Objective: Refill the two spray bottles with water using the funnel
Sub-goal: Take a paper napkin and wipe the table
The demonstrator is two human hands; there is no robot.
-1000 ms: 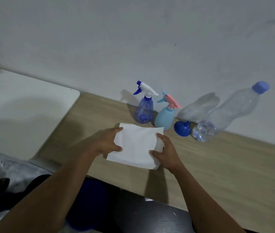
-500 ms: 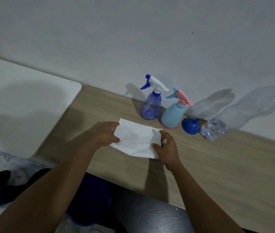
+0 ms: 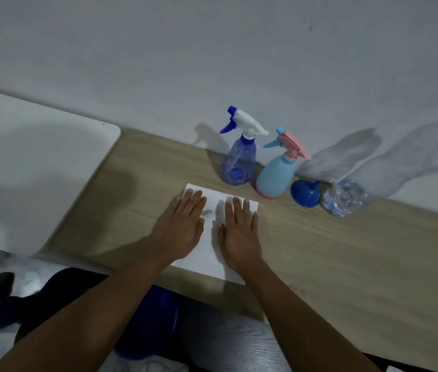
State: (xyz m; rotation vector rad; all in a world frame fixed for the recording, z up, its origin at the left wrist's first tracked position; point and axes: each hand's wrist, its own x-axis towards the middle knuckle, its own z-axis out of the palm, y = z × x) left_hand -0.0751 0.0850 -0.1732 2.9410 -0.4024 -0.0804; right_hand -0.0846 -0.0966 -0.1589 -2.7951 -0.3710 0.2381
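Blue funnel lies sideways (spout toward the wall), untouched.

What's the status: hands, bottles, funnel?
Left hand and right hand flat on white sheet. Both spray bottles capped, funnel untouched beside water bottle. Nothing blocking.

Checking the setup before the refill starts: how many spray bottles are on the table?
2. The dark blue spray bottle stands by the wall, beyond the white paper; the light blue spray bottle with a pink trigger stands just right of it, beside the funnel. None seem hidden.
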